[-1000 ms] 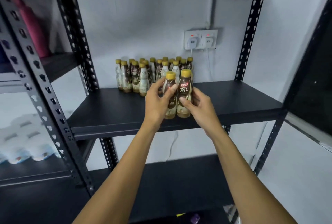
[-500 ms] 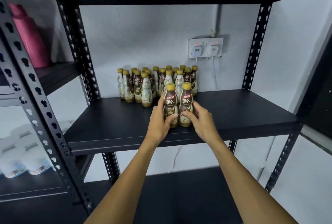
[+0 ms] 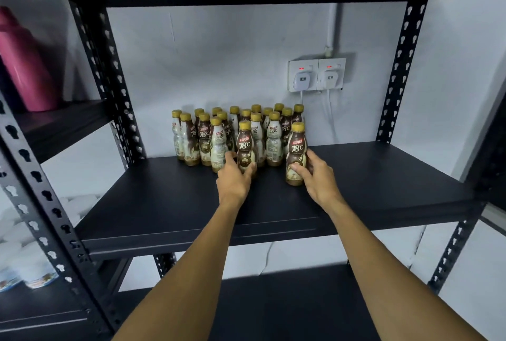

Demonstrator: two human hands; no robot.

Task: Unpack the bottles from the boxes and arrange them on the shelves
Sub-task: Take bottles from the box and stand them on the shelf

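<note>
Several brown-and-cream coffee bottles with gold caps (image 3: 219, 135) stand grouped at the back of the black shelf (image 3: 169, 203). My left hand (image 3: 235, 179) grips one bottle (image 3: 245, 146) standing at the front of the group. My right hand (image 3: 317, 179) grips another bottle (image 3: 296, 149), upright on the shelf a little to the right and apart from the first. No box is in view.
Black perforated uprights (image 3: 399, 72) frame the shelf. Two wall sockets with plugged-in chargers (image 3: 316, 76) sit on the back wall. A pink bottle (image 3: 24, 66) stands on the neighbouring rack at left, white packs (image 3: 22, 258) below it. A lower black shelf (image 3: 273, 307) lies underneath.
The two bottles, held side by side above the shelf edge, have been pushed back onto the shelf and separated; the left one joins the group, the right one has shifted right.
</note>
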